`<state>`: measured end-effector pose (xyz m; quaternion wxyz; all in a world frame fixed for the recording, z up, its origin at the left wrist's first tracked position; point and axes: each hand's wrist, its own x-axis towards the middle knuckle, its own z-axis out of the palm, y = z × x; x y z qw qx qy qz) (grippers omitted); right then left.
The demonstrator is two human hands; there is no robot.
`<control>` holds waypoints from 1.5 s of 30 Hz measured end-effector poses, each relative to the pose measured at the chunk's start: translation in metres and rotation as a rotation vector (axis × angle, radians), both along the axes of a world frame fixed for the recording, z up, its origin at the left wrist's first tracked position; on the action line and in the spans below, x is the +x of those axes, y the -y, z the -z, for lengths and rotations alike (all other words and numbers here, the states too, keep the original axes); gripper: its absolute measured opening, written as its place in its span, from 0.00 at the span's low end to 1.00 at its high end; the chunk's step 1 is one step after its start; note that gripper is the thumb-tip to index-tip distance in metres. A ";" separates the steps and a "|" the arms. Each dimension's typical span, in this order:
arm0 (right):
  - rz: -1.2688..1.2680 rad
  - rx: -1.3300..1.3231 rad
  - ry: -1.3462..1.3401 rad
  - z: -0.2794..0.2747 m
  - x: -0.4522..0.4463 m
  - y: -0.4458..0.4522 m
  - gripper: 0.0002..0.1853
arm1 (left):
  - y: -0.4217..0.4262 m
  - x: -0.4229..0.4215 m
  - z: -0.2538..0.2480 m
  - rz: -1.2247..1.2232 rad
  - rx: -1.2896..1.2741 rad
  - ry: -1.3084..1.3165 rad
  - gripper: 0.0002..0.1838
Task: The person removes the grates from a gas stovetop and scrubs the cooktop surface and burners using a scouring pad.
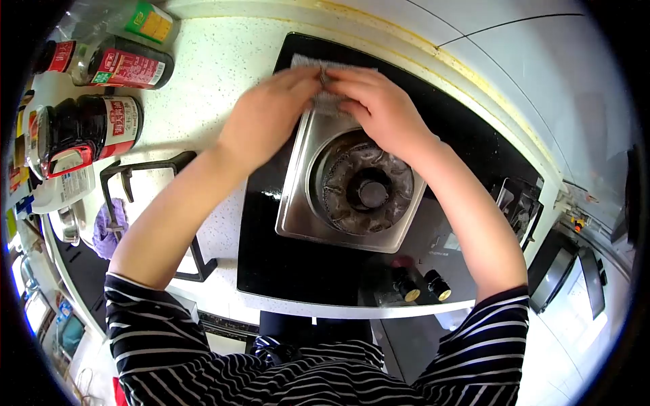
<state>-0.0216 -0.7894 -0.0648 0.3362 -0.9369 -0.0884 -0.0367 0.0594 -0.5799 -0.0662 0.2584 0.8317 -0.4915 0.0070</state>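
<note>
A grey cloth [330,103] lies at the far end of the black gas stove [267,271], over the upper edge of a square steel burner tray [291,215]. My left hand [274,111] grips the cloth from the left, slightly blurred, its fingers bent over it. From the other side my right hand [382,108] also has its fingers closed on the cloth, their tips close to those of the left. Below the hands, the round burner [372,194] sits uncovered in the tray. The palms and part of the cloth are hidden.
A black pot support [203,260] stands on the speckled counter [210,81] to the left, near a purple cloth [108,227]. Sauce bottles [128,68] line the left side. Two knobs [438,285] are at the stove's front. A tiled wall [514,54] rises behind.
</note>
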 end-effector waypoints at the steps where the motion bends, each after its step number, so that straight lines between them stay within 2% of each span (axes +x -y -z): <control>1: 0.014 -0.038 0.055 0.003 0.010 -0.003 0.18 | 0.003 0.011 0.006 -0.032 -0.006 0.037 0.18; 3: 0.059 -0.070 0.172 0.013 0.035 -0.013 0.17 | 0.009 0.032 0.011 -0.111 0.001 0.104 0.18; 4: 0.054 -0.062 0.156 0.015 0.048 -0.017 0.17 | 0.010 0.044 0.007 -0.177 0.102 -0.023 0.19; 6: 0.053 -0.039 0.122 0.017 0.063 -0.021 0.17 | 0.005 0.040 0.000 -0.237 0.097 -0.108 0.19; 9: -0.016 -0.031 0.116 0.018 0.044 -0.013 0.18 | -0.007 0.017 0.011 -0.152 0.052 0.109 0.17; 14: -0.052 -0.019 -0.106 -0.012 -0.014 0.028 0.18 | 0.020 -0.016 -0.007 0.090 0.001 -0.092 0.17; 15: -0.036 -0.031 -0.121 -0.015 -0.017 0.033 0.18 | 0.030 -0.018 -0.005 0.075 -0.022 -0.180 0.15; 17: -0.002 -0.052 -0.158 -0.018 -0.024 0.040 0.18 | 0.036 -0.018 -0.004 0.071 -0.026 -0.165 0.15; 20: 0.013 -0.051 -0.093 -0.011 -0.011 0.030 0.17 | 0.030 -0.011 0.001 0.056 -0.067 -0.080 0.14; 23: 0.038 -0.038 0.143 0.011 0.012 0.004 0.19 | 0.015 0.006 0.003 -0.085 -0.061 -0.106 0.15; 26: 0.037 -0.208 0.218 0.010 0.013 0.002 0.20 | 0.016 0.013 0.003 -0.135 -0.022 -0.100 0.14; 27: 0.063 -0.246 0.254 0.014 0.007 0.008 0.20 | 0.024 0.011 0.003 -0.118 -0.029 -0.105 0.14; 31: 0.191 -0.257 0.128 0.010 -0.025 0.064 0.19 | 0.087 -0.002 0.015 0.048 -0.109 -0.068 0.14; 35: 0.319 -0.190 -0.072 -0.012 -0.070 0.117 0.18 | 0.153 -0.027 0.007 0.214 -0.007 -0.095 0.13; 39: 0.335 -0.063 -0.069 -0.014 -0.125 0.110 0.18 | 0.157 -0.053 0.000 0.413 0.199 -0.055 0.10; 40: 0.339 -0.048 -0.058 -0.014 -0.140 0.100 0.18 | 0.150 -0.060 0.004 0.449 0.138 -0.101 0.08; 42: 0.387 -0.049 -0.012 -0.015 -0.154 0.084 0.19 | 0.149 -0.058 -0.006 0.470 0.134 -0.163 0.06; 45: 0.386 -0.133 0.063 -0.007 -0.141 0.095 0.17 | 0.172 -0.050 -0.015 0.418 0.320 -0.032 0.08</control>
